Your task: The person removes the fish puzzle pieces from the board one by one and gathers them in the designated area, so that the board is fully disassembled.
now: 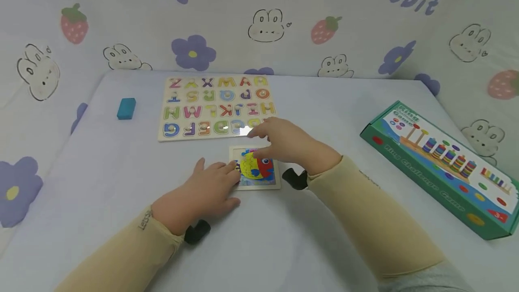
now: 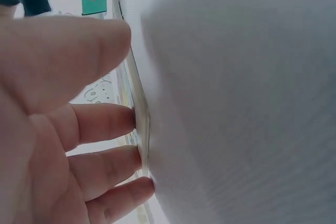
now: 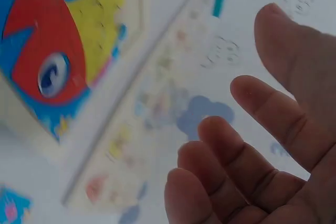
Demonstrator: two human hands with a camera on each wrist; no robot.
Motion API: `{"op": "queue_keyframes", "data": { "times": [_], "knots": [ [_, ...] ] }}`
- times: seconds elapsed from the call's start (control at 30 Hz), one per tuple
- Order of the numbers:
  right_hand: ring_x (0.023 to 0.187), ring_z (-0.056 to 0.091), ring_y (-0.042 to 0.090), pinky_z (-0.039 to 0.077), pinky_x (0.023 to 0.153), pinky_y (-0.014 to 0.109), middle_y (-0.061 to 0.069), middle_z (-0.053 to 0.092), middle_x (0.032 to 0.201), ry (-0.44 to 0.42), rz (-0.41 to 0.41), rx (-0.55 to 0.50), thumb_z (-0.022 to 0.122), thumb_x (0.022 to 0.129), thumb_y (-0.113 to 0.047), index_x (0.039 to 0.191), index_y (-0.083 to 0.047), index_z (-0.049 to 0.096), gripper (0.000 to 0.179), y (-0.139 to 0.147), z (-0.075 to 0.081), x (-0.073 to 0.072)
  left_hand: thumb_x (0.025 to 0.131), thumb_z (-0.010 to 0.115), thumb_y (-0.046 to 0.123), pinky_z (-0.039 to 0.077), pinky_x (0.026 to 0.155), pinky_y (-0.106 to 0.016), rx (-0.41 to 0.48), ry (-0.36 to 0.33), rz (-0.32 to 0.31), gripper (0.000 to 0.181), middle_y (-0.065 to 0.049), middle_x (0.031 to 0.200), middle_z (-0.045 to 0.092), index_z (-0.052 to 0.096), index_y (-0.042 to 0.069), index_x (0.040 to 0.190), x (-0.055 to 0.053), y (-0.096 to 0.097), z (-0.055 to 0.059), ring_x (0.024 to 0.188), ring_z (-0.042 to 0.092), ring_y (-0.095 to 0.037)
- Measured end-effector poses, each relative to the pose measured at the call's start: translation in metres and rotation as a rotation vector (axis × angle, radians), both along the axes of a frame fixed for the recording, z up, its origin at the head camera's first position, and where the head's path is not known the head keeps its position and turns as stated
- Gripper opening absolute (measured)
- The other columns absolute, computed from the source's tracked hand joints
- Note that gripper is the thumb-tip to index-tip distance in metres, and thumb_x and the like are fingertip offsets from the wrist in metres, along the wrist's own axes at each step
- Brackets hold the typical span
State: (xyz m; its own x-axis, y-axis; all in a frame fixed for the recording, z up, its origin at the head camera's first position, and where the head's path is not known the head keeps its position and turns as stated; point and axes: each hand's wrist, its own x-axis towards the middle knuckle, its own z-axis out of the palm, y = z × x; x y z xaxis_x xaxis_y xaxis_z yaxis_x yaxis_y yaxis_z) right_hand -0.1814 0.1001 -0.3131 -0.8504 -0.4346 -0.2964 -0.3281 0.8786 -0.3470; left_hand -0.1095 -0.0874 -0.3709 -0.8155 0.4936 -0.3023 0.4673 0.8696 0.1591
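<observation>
A small square fish puzzle (image 1: 248,170), yellow and red on blue, lies in its pale wooden frame (image 1: 259,188) at the middle of the table. My left hand (image 1: 207,188) is spread at its left side, and in the left wrist view the fingertips (image 2: 123,118) touch the frame's edge. Over the puzzle's upper right hovers my right hand (image 1: 285,143), with fingers loosely bent and nothing between them. The right wrist view shows the fish's red head (image 3: 31,77) and a blue piece with a pink spot (image 3: 11,208) lying apart from the frame.
Just behind the puzzle lies a wooden alphabet board (image 1: 161,130) with knobbed letters. A blue block (image 1: 126,108) sits at the back left. To the right rests a green Ring Challenge Game box (image 1: 425,179). A patterned cloth (image 1: 227,17) hangs behind the table.
</observation>
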Motion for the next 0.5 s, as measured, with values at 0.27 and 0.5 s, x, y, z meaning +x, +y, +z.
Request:
{"op": "queue_keyframes", "data": {
  "times": [0.27,0.5],
  "knots": [
    [0.110,0.060,0.019,0.051,0.096,0.037,0.003,0.066,0.122,-0.076,-0.014,0.030,0.074,0.086,-0.026,0.124,-0.018,0.067,0.039,-0.014,-0.035,-0.019,0.088,0.065,0.046,0.018,0.109,-0.071,-0.003,-0.009,-0.011,0.050,-0.005,0.154,0.039,0.054,0.019,0.128,-0.003,0.002,-0.002,0.141,0.036,-0.027],
    [0.092,0.059,0.019,0.053,0.090,0.033,0.003,0.069,0.105,-0.014,0.015,0.069,0.074,0.085,-0.021,0.108,-0.014,0.073,0.024,-0.017,-0.047,-0.026,0.088,0.065,0.046,0.019,0.110,-0.070,-0.014,0.004,-0.001,0.049,-0.004,0.154,0.039,0.055,0.018,0.127,-0.001,-0.003,0.001,0.141,0.036,-0.026]
  ]
}}
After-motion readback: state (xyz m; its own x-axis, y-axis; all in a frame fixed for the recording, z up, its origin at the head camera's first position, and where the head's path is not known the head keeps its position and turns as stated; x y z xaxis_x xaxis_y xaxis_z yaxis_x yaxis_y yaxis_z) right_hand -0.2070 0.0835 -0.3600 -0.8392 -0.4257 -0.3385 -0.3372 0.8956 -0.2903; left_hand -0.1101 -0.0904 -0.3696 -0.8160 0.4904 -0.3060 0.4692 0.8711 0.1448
